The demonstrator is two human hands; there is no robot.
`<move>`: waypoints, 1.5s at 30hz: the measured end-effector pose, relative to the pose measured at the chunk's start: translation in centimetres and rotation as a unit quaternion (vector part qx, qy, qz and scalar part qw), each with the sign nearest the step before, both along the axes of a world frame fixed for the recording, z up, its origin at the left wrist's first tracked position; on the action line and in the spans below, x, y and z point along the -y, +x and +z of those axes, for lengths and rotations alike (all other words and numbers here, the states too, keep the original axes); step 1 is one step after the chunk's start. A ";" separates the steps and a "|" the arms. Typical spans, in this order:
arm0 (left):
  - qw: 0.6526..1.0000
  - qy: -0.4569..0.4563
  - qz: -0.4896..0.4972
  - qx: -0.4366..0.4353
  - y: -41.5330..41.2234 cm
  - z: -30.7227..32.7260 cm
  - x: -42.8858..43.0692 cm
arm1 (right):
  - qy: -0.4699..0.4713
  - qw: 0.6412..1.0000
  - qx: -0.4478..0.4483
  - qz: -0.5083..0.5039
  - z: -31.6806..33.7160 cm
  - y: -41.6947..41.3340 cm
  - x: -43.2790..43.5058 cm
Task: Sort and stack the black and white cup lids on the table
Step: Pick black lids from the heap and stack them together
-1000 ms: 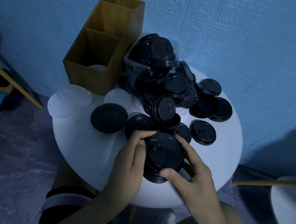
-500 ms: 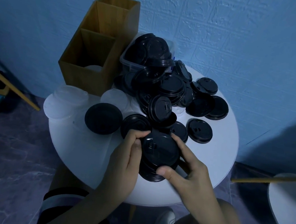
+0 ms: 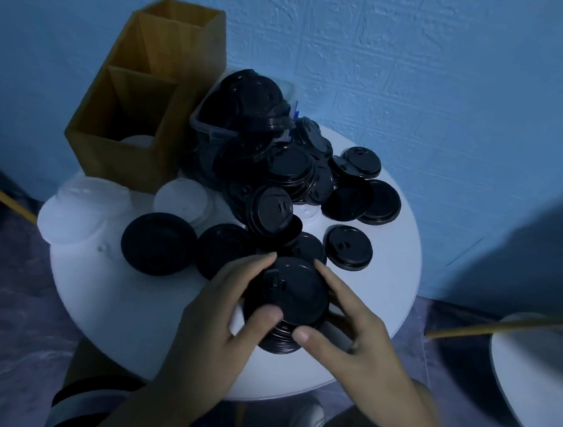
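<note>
Near the front edge of the round white bench, the left hand and right hand both grip a short stack of round black plastic cup lids, with the loose heap of black lids just behind and the pale white lids at far left.

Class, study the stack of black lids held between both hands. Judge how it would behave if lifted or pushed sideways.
Probably light: the stack of black lids looks like thin plastic. Likely to shear or topple if pushed, since its lower lids sit offset from the top one. The left hand and right hand both grip its sides, suggesting it needs steadying.
</note>
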State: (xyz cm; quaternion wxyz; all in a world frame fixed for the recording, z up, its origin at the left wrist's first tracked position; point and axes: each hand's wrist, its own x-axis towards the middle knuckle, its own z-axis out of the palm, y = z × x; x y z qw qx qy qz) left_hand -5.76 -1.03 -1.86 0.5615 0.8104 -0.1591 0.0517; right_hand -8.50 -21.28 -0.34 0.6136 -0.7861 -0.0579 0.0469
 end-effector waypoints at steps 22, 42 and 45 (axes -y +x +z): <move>0.999 0.005 -0.027 -0.046 1.8 -0.8 0.1 | -0.462 0.851 0.170 -0.183 0.5 13.6 7.8; 0.998 0.004 -0.032 -0.047 2.1 -0.7 0.1 | 0.223 0.966 -0.055 -0.122 3.7 6.6 4.6; 0.998 0.008 -0.034 -0.048 2.0 -0.7 0.0 | 0.189 0.976 -0.048 -0.095 4.3 6.2 3.9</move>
